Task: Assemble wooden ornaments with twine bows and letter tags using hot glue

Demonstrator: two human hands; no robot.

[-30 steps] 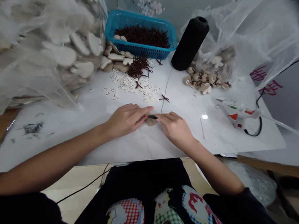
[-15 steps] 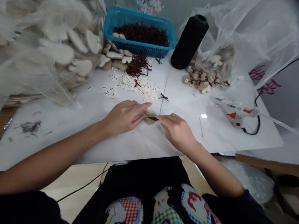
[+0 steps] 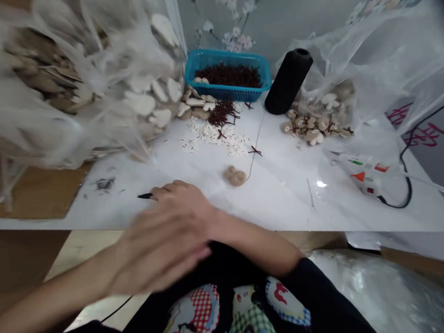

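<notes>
My right hand [image 3: 186, 197] has reached across to the left side of the table, its fingers closed on a small black pointed tool [image 3: 145, 196]. Only the tip of that tool sticks out to the left, so its kind is unclear. My left hand [image 3: 157, 249] is smeared by motion, fingers stretched out, in front of the right hand and wrist near the table edge; I see nothing in it. A small beige plush piece [image 3: 235, 175] lies on the tabletop, touched by neither hand. Beside it runs a dark thread [image 3: 257, 139] leading towards the black thread cone [image 3: 288, 81].
Small white labels [image 3: 235, 144] and brown bows [image 3: 222, 112] lie behind the plush piece. A blue basket [image 3: 232, 94] holds more bows. Plastic bags of plush pieces [image 3: 141, 103] stand left; finished-looking pieces [image 3: 314, 135] lie right, near a glue gun [image 3: 371, 181]. Dark thread scraps [image 3: 104, 183] lie left.
Both hands have left the plush piece, which now lies on the table. My right hand moved left with the black tool; my left hand drew back towards my body. The view has shifted left.
</notes>
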